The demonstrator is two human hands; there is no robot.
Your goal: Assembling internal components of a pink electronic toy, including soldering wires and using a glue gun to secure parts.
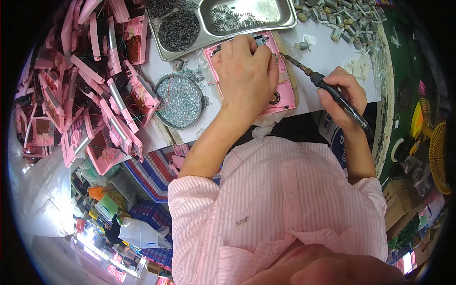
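Observation:
In my right hand (346, 95) is a soldering iron (341, 100) with a black handle, gripped between thumb and fingers. Its darkened metal tip points left and reaches the right edge of a pink plastic housing (283, 97). My left hand (247, 71) rests over that housing, fingers bent and closed near its far end. What those fingers pinch is hidden beneath them. Dark parts show by the fingertips, and a small metal part (275, 58) sits by the thumb. A round black part (274, 98) is set in the near end of the housing.
Left lies a heap of pink housings (85, 95) with wires. A round dish of small screws (178, 102) stands nearer. Behind is a metal tray (204, 35) holding springs. Small motors (342, 21) pile at far right, with white pieces (358, 67) below. A yellow fan (439, 152) stands right.

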